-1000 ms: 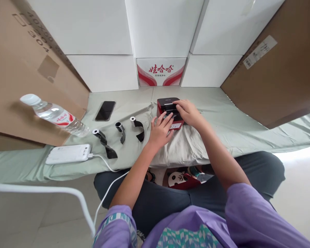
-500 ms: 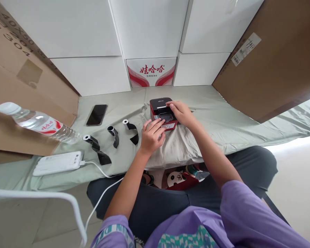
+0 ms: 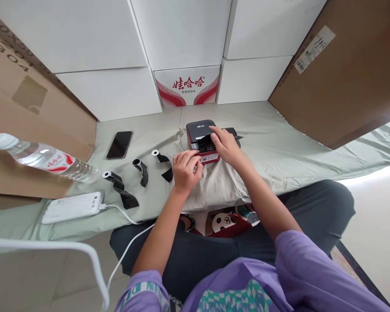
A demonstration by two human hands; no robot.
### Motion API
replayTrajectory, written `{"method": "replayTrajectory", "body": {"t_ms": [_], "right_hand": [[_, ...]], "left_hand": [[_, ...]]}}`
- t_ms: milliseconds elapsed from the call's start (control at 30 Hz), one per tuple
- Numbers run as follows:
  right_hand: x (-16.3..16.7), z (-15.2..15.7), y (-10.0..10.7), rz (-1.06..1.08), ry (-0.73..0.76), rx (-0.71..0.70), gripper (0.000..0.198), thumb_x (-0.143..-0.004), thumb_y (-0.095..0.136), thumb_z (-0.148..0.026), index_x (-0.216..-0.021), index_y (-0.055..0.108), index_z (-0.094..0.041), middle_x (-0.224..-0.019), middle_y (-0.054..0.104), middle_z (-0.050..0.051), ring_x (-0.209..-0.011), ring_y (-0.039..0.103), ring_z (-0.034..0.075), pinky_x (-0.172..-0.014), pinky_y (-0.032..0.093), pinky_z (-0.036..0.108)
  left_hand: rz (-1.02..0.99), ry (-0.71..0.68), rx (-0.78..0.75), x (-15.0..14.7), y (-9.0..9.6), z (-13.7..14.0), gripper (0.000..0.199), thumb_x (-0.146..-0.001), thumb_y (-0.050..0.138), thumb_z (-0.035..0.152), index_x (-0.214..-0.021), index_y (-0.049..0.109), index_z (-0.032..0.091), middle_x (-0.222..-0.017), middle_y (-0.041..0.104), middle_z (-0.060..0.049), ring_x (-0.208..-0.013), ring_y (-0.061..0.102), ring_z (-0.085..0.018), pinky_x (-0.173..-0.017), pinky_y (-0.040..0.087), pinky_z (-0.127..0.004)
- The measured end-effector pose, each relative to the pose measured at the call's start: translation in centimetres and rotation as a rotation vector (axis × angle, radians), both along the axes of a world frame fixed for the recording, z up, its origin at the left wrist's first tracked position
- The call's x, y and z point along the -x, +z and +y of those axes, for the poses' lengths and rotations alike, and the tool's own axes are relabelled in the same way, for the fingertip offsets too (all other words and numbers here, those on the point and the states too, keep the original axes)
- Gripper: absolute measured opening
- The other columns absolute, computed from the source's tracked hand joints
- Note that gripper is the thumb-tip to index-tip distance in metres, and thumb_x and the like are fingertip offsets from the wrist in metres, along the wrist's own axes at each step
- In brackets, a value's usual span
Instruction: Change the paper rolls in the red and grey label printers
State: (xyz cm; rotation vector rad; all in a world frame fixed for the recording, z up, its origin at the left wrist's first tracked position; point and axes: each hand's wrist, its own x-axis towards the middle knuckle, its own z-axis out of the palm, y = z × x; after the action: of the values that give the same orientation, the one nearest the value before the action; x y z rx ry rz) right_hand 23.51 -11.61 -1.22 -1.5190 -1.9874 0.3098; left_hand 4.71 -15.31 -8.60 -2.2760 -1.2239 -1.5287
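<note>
Head view, right hand (image 3: 226,147) at device (image 3: 198,127) edge, cloth (image 3: 279,151) rightward

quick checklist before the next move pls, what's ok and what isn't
1. Left hand touching the red and black box: ok, at its front left corner.
2. Right hand touching the box: ok, on its right side.
3. Black piece beyond the right hand joined to the box: cannot tell, partly hidden.
4. Three black rolls apart from both hands: ok.
5. White cable plugged into the power bank: ok.
</note>
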Motion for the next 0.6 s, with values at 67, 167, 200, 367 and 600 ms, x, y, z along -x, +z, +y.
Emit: {"method": "replayTrajectory", "body": {"t_ms": [67,167,200,367,600], "right_hand": [[0.4,0.0,-0.1,-0.031,-0.023,-0.002,0.057,-0.108,0.027,-0.043,-0.151,0.054,-0.017,-0.133,0.070,0.017,-0.127,0.060,0.031,-0.110,0.041,0.044],[1.1,-0.1,-0.3,-0.072,-0.046,-0.020,0.057,-0.107,0.030,-0.042,-0.152,0.052,-0.014,-0.131,0.071,0.018,-0.128,0.059,0.031,-0.112,0.039,0.045],[1.2,-0.2,-0.3,-0.085,-0.046,-0.023,0.057,-0.107,0.031,-0.042,-0.152,0.051,-0.013,-0.131,0.071,0.018,-0.128,0.059,0.032,-0.113,0.038,0.045],[-0.5,-1.7,-1.1,-0.057,0.053,-0.148,0.053,-0.105,0.034,-0.038,-0.152,0.048,-0.018,-0.129,0.073,0.014,-0.125,0.060,0.030,-0.119,0.033,0.050],[-6.5,-3.1,-8.3,0.237,-0.481,-0.388,0.066,-0.087,0.063,-0.046,-0.142,0.048,-0.012,-0.132,0.061,0.023,-0.124,0.056,0.037,-0.109,0.042,0.059]], "left_hand": [[-0.010,0.013,0.005,0.0,0.0,0.1,0.018,-0.092,0.057,0.015,-0.094,0.073,0.024,-0.110,0.077,-0.007,-0.105,0.069,-0.027,-0.095,0.047,-0.045],[-0.023,0.036,0.032,0.0,-0.1,0.3,0.018,-0.093,0.057,0.016,-0.093,0.073,0.024,-0.109,0.077,-0.007,-0.104,0.069,-0.027,-0.095,0.048,-0.045],[-0.027,0.040,0.039,0.0,0.0,0.3,0.018,-0.093,0.057,0.016,-0.093,0.073,0.024,-0.108,0.077,-0.007,-0.104,0.068,-0.027,-0.095,0.047,-0.045],[-0.023,0.057,0.031,-0.2,0.0,0.1,0.017,-0.093,0.058,0.018,-0.092,0.074,0.023,-0.106,0.076,-0.008,-0.102,0.068,-0.026,-0.093,0.047,-0.042],[0.078,0.066,0.081,-0.4,-0.5,-0.5,0.019,-0.094,0.058,0.017,-0.093,0.076,0.021,-0.100,0.075,-0.009,-0.096,0.067,-0.024,-0.088,0.046,-0.040]]}}
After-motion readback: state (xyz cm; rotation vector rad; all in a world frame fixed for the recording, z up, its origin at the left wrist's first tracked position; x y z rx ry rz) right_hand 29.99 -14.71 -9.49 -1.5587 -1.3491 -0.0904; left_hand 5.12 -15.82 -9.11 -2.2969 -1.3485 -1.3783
